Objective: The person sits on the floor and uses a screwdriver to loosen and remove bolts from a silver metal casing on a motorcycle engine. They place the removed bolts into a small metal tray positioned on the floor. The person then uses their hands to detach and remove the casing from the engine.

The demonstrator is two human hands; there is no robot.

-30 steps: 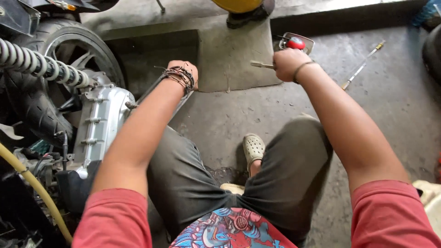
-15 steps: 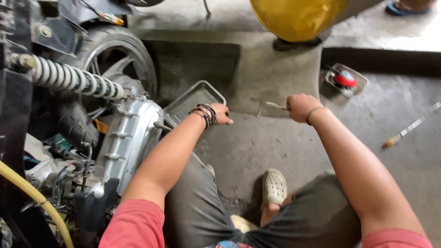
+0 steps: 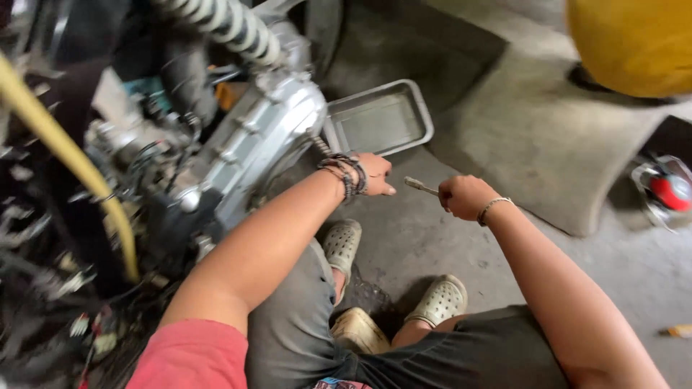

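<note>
My right hand is closed around a slim metal tool whose tip points left. My left hand, with dark bead bracelets at the wrist, hovers with fingers together just below a grey metal tray lying on the concrete floor; it holds nothing that I can see. The silver engine case of a scooter is directly left of my left forearm. I squat, with pale clogs on my feet.
A coiled shock spring and the rear tyre sit above the engine. A yellow hose crosses the left side. A round yellow object is top right, and a red-and-silver item lies at the right edge.
The view has swung down and left, bringing the engine and tray closer. Both hands have moved toward the tray and engine case; the right hand keeps its tool.
</note>
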